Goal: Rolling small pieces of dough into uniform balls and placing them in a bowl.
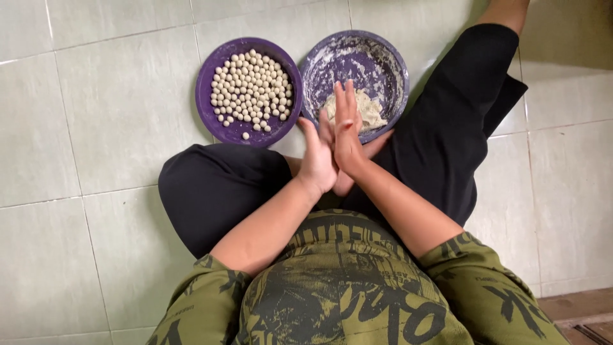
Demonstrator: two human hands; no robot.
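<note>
left hand and right hand, flat open, pressed palm to palm above dough bowl.

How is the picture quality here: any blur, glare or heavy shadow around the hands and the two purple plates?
Head view: soft, even light; faint sheen on the pale floor tiles, no harsh glare. The pressed-together left hand and right hand look slightly soft. The purple plate of small dough balls and the floury purple plate holding a dough lump read clearly, with thin shadows.

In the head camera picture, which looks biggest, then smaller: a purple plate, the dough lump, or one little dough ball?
1. Purple plates: the left plate and right plate look alike in size.
2. Dough lump.
3. One dough ball, smallest.
</note>
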